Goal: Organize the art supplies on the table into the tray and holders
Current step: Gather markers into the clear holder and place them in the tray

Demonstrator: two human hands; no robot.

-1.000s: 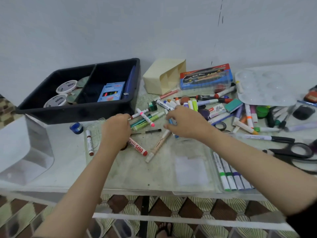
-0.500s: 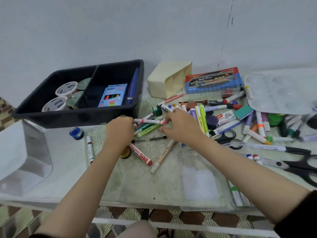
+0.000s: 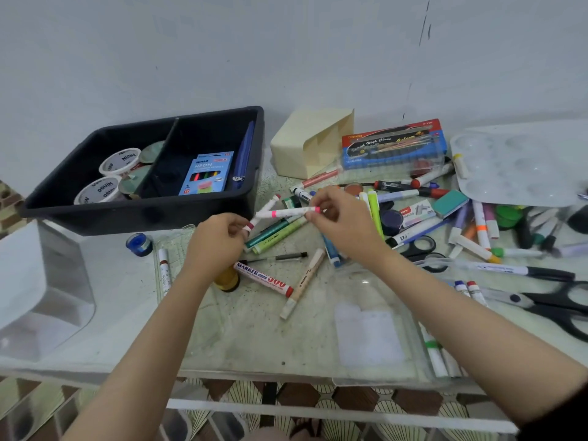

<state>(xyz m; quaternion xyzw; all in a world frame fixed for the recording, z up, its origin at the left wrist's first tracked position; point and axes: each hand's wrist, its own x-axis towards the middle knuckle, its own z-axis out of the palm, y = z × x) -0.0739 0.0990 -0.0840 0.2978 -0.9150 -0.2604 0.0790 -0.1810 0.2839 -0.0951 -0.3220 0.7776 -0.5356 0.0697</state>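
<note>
Both hands were busy over the cluttered surface (image 3: 254, 329), just in front of the black tray (image 3: 143, 214). The right hand (image 3: 345, 227) pinched one end of a pink-banded white marker (image 3: 286, 213) between thumb and fingertips, holding it roughly level above the pile. The left hand (image 3: 219, 246), fingers curled, gripped the lower end of a second white marker (image 3: 269, 205) that slanted up towards the tray's near right corner. The two markers crossed by the left hand. Green markers (image 3: 276, 235) lay beneath them, and the cream holder (image 3: 299, 148) stood behind, to the tray's right.
</note>
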